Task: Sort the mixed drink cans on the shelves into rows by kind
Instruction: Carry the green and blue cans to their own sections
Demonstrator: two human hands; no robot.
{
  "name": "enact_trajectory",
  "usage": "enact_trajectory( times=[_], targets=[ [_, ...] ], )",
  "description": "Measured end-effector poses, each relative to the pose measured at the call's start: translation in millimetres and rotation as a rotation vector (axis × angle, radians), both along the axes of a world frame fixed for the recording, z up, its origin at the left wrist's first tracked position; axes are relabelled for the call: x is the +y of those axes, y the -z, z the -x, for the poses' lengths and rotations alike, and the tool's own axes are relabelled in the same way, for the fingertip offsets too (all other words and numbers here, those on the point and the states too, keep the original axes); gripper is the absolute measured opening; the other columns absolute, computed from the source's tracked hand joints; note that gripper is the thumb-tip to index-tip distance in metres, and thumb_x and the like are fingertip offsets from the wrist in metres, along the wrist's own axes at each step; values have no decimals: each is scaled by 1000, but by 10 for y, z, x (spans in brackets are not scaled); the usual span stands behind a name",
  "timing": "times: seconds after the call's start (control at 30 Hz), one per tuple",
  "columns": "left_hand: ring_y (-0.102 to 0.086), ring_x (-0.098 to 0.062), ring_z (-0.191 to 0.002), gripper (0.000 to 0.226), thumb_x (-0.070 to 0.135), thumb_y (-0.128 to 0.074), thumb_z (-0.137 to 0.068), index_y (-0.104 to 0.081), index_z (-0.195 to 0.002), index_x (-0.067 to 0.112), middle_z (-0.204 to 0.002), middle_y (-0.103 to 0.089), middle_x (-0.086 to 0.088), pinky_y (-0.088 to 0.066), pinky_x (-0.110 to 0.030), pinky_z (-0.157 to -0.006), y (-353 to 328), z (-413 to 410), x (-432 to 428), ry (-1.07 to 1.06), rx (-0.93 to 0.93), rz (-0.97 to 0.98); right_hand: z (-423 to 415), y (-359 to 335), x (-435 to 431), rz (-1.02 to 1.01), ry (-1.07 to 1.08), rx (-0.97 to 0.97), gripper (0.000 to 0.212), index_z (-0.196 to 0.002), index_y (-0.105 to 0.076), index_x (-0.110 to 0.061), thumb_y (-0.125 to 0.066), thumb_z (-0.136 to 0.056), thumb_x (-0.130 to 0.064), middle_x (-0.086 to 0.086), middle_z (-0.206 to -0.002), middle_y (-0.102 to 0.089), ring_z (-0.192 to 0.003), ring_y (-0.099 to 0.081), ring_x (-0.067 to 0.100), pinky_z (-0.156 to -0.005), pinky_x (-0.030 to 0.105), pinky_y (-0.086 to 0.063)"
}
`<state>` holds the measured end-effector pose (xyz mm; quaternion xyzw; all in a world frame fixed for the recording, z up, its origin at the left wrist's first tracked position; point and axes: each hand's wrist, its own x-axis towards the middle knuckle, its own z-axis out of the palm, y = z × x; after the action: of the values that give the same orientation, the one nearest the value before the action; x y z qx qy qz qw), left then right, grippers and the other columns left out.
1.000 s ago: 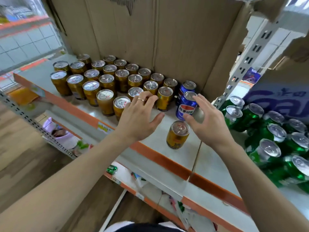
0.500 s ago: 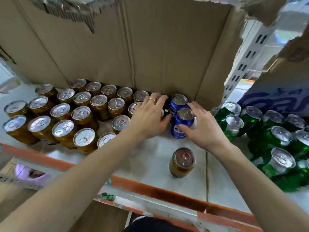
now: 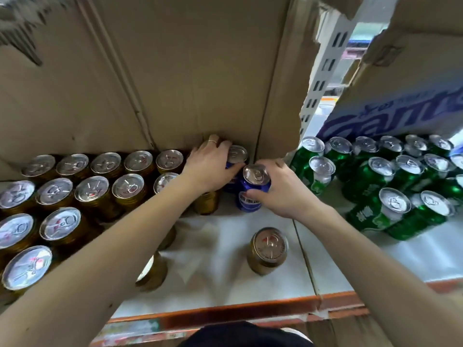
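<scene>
Both hands held cans: your left hand [image 3: 210, 166] curled round the rear blue can [image 3: 236, 154], your right hand [image 3: 280, 189] round the front blue can [image 3: 254, 190]. Straight lifts seemed safest, gold cans [image 3: 127, 187] crowding your left wrist.

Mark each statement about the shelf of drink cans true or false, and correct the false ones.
1. The right hand grips the front blue can. True.
2. The left hand holds a green can. False: its fingers and thumb curl round the rear blue can.
3. A lone gold can stands upright near the shelf's front, apart from the gold rows. True.
4. The green cans stand left of the blue cans. False: they are to the right.
</scene>
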<state>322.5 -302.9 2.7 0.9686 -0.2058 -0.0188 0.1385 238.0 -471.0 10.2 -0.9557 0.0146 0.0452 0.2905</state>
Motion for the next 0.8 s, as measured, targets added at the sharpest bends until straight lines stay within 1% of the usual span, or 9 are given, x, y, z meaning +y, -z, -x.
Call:
enact_trajectory(
  times=[0.07,0.1,0.23,0.4,0.5,0.6,0.7,0.77,0.8],
  targets=[
    [-49,-35,-126,62,54,-58,-92,-45,-139,16,-139,-46,-14,-41,-45,-105,19,-24,33,5,22,53,25,13,-11,-39,10,3,63,-136,-46,-22,-76,-82,-36,3,-127,-55,-115,-55,23,-96,31,-44],
    [-49,-35,-126,60,52,-60,-91,-46,-137,15,-137,-49,-14,-38,-45,-108,29,-29,39,24,24,67,46,19,-15,-65,17,-1,61,-134,-45,-22,-76,-83,-33,-1,-121,-57,-112,-56,20,-94,30,-45],
    [-55,-30,-124,54,44,-60,-93,-42,-134,13,-126,-64,-11,-11,-41,-122,110,17,56,113,-12,107,149,69,-28,-179,76,-32,57,-129,-46,-21,-79,-82,-26,-7,-110,-59,-105,-58,12,-88,21,-43],
    [-53,-28,-128,53,43,-60,-94,-44,-135,13,-128,-64,-8,2,-37,-123,193,105,84,45,-75,212,205,44,-78,-256,169,-30,61,-131,-49,-20,-81,-80,-25,-9,-111,-58,-103,-57,9,-79,14,-41],
    [-50,-30,-130,51,40,-60,-95,-45,-134,12,-129,-62,-9,-6,-42,-124,206,139,119,-4,-48,396,263,-9,-137,-331,219,-59,57,-131,-52,-20,-80,-81,-23,-9,-112,-60,-103,-59,8,-74,10,-42],
    [-54,-26,-119,47,36,-66,-93,-48,-131,15,-116,-59,0,-35,-50,-114,56,233,135,-69,25,724,391,-112,-239,-444,274,-123,53,-130,-53,-20,-78,-83,-21,-8,-115,-63,-101,-61,5,-78,17,-50],
    [-61,-8,-107,50,36,-72,-89,-51,-132,19,-115,-63,7,-51,-31,-98,-272,327,109,-76,110,901,520,-304,-379,-565,317,-211,49,-127,-56,-18,-78,-83,-17,-2,-117,-65,-104,-64,10,-85,28,-56],
    [-65,-2,-101,45,32,-71,-90,-56,-129,16,-111,-67,10,-54,-19,-85,-511,431,60,-41,152,993,608,-451,-497,-599,318,-272,49,-127,-58,-16,-78,-82,-16,-4,-114,-67,-101,-66,5,-84,23,-56],
    [-67,-4,-100,42,30,-71,-90,-59,-128,15,-110,-69,8,-55,-19,-82,-612,497,25,-19,181,1038,656,-517,-564,-606,314,-293,50,-128,-58,-16,-78,-82,-17,-5,-113,-68,-99,-66,3,-83,21,-56]
  ],
)
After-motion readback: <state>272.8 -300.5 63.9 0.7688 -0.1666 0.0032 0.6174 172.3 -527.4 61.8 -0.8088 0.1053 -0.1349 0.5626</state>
